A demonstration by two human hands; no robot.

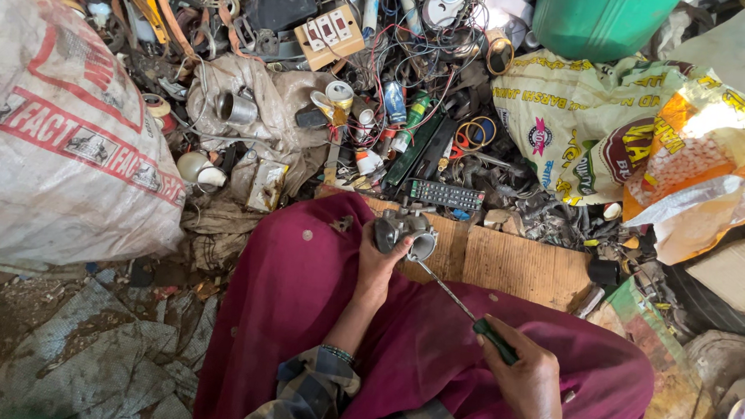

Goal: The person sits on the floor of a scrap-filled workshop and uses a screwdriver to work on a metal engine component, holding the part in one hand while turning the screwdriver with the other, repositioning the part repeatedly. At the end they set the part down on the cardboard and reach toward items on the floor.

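Observation:
My left hand (pixel 377 265) grips a small grey metal engine part (pixel 405 231), a carburettor-like casting, held above my knee in maroon cloth (pixel 300 299). My right hand (pixel 529 379) is closed around the dark green handle of a screwdriver (pixel 461 303). Its thin metal shaft runs up and left, and the tip meets the underside of the metal part. Both forearms come in from the bottom of the head view, the left one in a checked sleeve with a bead bracelet.
A heap of scrap lies ahead: wires, a black remote control (pixel 446 194), a beige switch board (pixel 329 34), metal rings. A big white sack (pixel 54 133) stands left, printed sacks (pixel 598 128) right, a green drum (pixel 599 22) at the top. A wooden board (pixel 514 264) lies under my knee.

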